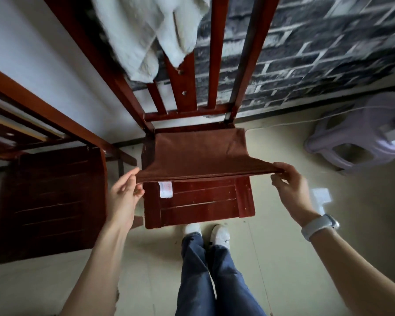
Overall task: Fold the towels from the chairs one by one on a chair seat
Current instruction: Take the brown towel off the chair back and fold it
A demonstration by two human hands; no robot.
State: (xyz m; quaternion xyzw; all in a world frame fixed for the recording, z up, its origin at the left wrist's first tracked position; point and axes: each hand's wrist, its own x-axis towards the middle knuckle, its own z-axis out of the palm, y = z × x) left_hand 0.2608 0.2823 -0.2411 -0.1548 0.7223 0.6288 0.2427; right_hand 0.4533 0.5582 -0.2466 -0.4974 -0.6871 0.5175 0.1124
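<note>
A brown towel [198,151] lies stretched over the back half of the red wooden chair seat [201,206], its near edge lifted above the seat. My left hand [126,190] pinches the near left corner. My right hand [290,181] pinches the near right corner. A white label [165,189] hangs under the near edge on the left. A white towel [151,35] hangs over the same chair's backrest, above the seat.
A second wooden chair [50,201] stands close on the left, its dark seat beside mine. A pale purple plastic stool [360,137] lies at the right by the brick-pattern wall. My legs and white shoes [205,233] stand just before the seat. A white paper scrap [322,197] lies on the floor.
</note>
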